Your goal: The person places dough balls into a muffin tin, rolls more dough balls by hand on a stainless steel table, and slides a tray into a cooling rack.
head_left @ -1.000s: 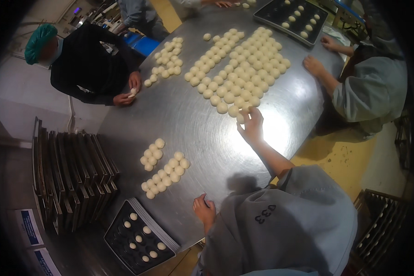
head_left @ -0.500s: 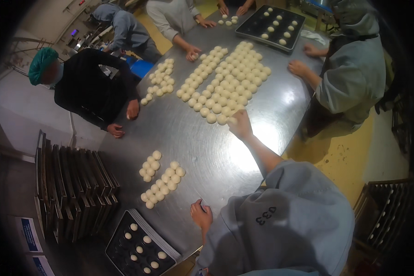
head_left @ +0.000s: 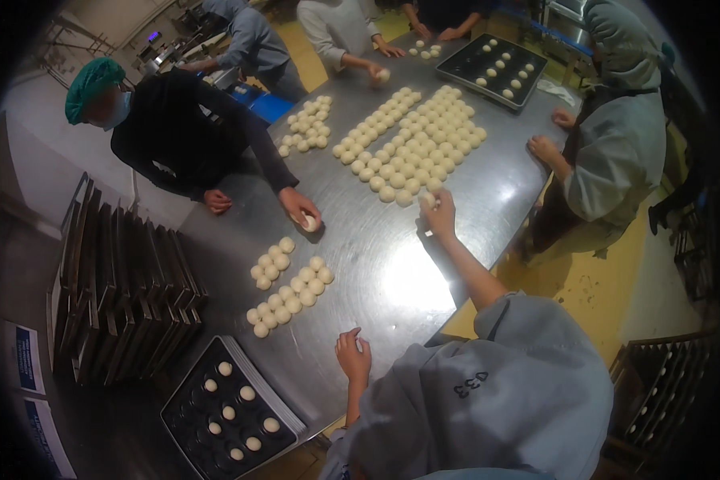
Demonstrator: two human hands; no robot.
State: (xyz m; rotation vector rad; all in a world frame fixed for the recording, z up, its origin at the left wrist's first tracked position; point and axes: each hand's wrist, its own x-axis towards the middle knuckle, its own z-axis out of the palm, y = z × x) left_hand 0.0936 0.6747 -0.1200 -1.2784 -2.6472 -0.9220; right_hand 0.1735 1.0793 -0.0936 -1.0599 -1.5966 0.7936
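My right hand (head_left: 438, 214) is pinched on a dough ball (head_left: 428, 199) at the near end of a large block of pale dough balls (head_left: 424, 144), set close together in rows on the steel table (head_left: 360, 264). My left hand (head_left: 353, 356) rests at the table's near edge, thumb and fingers apart and nothing in it. Left of it lie two smaller groups, a double row of dough balls (head_left: 293, 297) and a short cluster (head_left: 272, 264). Just beyond them, a co-worker's hand (head_left: 296, 204) in a dark sleeve holds a single dough ball (head_left: 310, 225).
A stack of dark trays (head_left: 186, 412) with spaced dough balls sits front left. Beyond it, metal trays (head_left: 120, 296) stand on edge. Another tray (head_left: 454, 69) lies at the far end. A loose dough cluster (head_left: 308, 124) is far left; co-workers stand around the table.
The whole view has shifted a little. The co-worker in black has reached across the table with a dough ball. My right hand remains by the block's near corner; my left hand's fingers have spread.
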